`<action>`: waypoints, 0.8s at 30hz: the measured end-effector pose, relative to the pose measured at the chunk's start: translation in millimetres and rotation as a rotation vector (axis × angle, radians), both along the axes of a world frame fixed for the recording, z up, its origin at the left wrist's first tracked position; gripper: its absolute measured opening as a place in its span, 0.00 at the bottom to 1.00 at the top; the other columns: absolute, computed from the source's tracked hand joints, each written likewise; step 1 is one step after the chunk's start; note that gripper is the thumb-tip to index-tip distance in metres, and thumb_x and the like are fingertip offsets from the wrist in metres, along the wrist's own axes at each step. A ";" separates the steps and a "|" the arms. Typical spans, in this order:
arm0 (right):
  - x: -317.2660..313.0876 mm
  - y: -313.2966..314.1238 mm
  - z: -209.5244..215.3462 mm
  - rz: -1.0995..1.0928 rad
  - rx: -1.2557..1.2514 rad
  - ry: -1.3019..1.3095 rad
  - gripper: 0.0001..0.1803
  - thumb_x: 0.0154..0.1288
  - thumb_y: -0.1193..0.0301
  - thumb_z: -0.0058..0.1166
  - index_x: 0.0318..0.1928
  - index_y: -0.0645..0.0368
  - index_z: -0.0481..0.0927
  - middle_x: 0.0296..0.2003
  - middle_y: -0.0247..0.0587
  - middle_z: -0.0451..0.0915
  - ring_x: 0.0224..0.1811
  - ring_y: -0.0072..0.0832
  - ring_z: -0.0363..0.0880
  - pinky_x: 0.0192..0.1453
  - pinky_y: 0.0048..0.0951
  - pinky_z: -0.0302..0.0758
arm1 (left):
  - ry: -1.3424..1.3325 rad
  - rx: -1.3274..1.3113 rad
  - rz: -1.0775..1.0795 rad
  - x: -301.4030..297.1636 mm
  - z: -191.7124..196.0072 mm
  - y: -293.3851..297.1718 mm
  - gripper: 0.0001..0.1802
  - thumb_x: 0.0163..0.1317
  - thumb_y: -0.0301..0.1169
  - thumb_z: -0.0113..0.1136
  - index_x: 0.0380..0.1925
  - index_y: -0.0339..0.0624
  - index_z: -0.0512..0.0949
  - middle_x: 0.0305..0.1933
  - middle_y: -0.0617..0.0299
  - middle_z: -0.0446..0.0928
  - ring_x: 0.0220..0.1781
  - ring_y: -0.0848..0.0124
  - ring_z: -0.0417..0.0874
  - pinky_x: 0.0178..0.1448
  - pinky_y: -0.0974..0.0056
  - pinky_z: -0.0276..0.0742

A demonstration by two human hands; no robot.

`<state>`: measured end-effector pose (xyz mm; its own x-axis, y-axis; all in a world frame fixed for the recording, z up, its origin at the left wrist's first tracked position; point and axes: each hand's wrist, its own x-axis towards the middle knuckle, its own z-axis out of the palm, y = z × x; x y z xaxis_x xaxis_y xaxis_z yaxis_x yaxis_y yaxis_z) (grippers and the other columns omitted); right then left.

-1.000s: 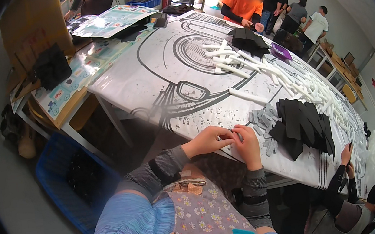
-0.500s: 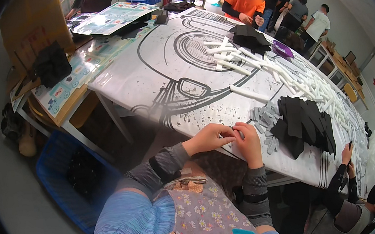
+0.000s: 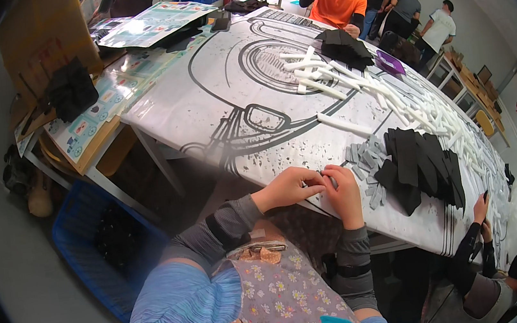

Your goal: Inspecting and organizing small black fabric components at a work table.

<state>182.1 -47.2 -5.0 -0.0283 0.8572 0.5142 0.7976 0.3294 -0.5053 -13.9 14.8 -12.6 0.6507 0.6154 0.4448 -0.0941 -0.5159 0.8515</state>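
Little has shifted since a second ago: both hands stay together at the near edge of the table [image 3: 212, 96], though the view has drifted so they sit a bit lower and more central. Between them is a small grey piece [image 3: 327, 176], mostly hidden by fingers, so its shape is hard to tell. The left hand [image 3: 289, 187] pinches it from the left with curled fingers; the right hand [image 3: 341, 191] closes on it from the right, thumb and forefinger pressed in.

Just to the right lies a scatter of grey strips [image 3: 366, 167], and beyond them a heap of black foam pieces [image 3: 423, 164], with white foam sticks [image 3: 352, 82] spread farther off. A blue crate [image 3: 98, 246] stands on the floor at the left, below the edge.

Because the piece is worked right at the rim, a slipped pinch would likely drop it to the lap or floor. A stray wrist could also nudge the grey strips out of order.
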 end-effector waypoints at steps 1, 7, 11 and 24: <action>0.3 -0.1 0.3 0.001 -0.004 -0.001 0.08 0.64 0.75 0.61 0.43 0.63 0.85 0.48 0.46 0.85 0.53 0.44 0.81 0.57 0.38 0.77 | 0.000 0.000 0.000 0.2 0.0 0.0 0.11 0.65 0.32 0.69 0.43 0.39 0.87 0.36 0.62 0.87 0.32 0.78 0.80 0.36 0.70 0.75; 2.7 -1.5 -0.2 -0.011 0.015 0.007 0.08 0.63 0.75 0.62 0.42 0.62 0.85 0.47 0.45 0.85 0.51 0.44 0.82 0.56 0.40 0.78 | 0.013 -0.001 -0.021 4.6 0.0 -1.2 0.10 0.66 0.32 0.69 0.43 0.38 0.86 0.36 0.61 0.87 0.33 0.78 0.81 0.38 0.70 0.77; 1.5 0.7 -0.9 0.004 0.019 0.021 0.08 0.63 0.74 0.62 0.41 0.62 0.85 0.47 0.45 0.85 0.51 0.44 0.82 0.56 0.39 0.78 | 0.006 -0.008 -0.009 2.5 2.7 -2.3 0.10 0.66 0.32 0.69 0.43 0.38 0.86 0.37 0.61 0.87 0.34 0.77 0.82 0.40 0.70 0.78; 0.4 -0.6 -0.8 -0.010 0.032 0.021 0.08 0.62 0.75 0.62 0.41 0.62 0.85 0.47 0.45 0.85 0.51 0.44 0.82 0.56 0.39 0.79 | 0.043 -0.094 -0.024 1.4 3.2 -2.1 0.10 0.66 0.30 0.69 0.43 0.36 0.86 0.37 0.62 0.86 0.37 0.79 0.84 0.40 0.70 0.80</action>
